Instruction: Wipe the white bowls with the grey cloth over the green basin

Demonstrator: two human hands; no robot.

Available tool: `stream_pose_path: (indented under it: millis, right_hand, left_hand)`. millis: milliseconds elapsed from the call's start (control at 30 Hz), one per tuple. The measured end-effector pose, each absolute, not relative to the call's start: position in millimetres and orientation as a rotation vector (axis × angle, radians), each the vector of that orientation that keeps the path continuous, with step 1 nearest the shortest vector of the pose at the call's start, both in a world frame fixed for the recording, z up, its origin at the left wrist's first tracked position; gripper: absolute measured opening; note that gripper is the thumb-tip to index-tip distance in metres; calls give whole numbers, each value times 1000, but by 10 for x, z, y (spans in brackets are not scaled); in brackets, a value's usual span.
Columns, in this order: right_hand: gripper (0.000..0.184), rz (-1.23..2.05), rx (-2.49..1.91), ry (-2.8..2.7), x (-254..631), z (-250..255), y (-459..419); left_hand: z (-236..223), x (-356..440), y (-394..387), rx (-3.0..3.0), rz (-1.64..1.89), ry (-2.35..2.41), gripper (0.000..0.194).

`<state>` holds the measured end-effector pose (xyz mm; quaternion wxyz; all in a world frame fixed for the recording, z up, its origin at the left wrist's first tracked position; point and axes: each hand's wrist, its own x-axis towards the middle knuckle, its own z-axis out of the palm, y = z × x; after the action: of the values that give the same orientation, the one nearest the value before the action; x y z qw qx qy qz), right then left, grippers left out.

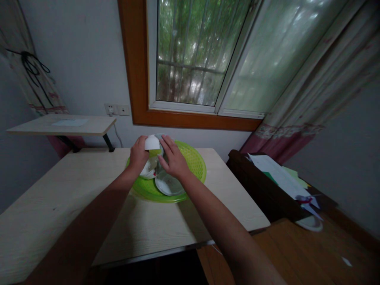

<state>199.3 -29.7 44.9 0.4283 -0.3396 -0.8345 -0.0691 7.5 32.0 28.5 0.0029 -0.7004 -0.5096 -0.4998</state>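
A small white bowl [152, 142] is tilted above the left part of a green plastic basket [196, 158]. My left hand [139, 155] is closed around its left side, with most of the fingertips hidden. On the other side, my right hand [174, 160] has its fingers stretched out and its thumb apart, over pale dishware at the bowl's right edge. Whether it bears any weight I cannot tell. Inside the basket, a white bowl with a red pattern [148, 171] lies under my hands. A whitish plate [168, 185] rests beside it, partly covered by my right hand.
The basket stands on a pale wooden table [160, 221] near the wall. A raised shelf [86, 126] with a paper on it is at the back left. Past the table's right edge, papers [276, 174] lie on a dark piece of furniture. A window is behind.
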Motion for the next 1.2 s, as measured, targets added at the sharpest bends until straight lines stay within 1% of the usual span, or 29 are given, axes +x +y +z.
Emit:
stream_pose_path:
  millis: [100,233,367,700,967,1100,1200]
  right_hand:
    - [62,-35,-896,-1974,2059,398,-215]
    - [54,145,-995,-1829,2148,327,-110]
    - [48,211,-1017,-1765,2184,309,-78]
    - [48,-12,-924,-1880,2142,388,-194]
    - [58,-221,-738,-2129,2037,468,-327]
    - [61,-234,-705,-2204,1993,473,-341]
    - [63,-217,-761,-2149,1994,457,-308]
  left_hand:
    - [290,49,319,-2187,-1614,-1589,41]
    - [284,37,315,-2219,-1644,-1519,42]
    - [273,43,312,-2273,-1606,-1482,42]
    - [300,73,292,-2276,-1556,-1535,42]
    - [279,66,324,-2225,-1587,-1575,39]
    - [279,64,341,-2194,-1643,-1599,34]
    - [284,55,347,-2175,-1708,-1610,31]
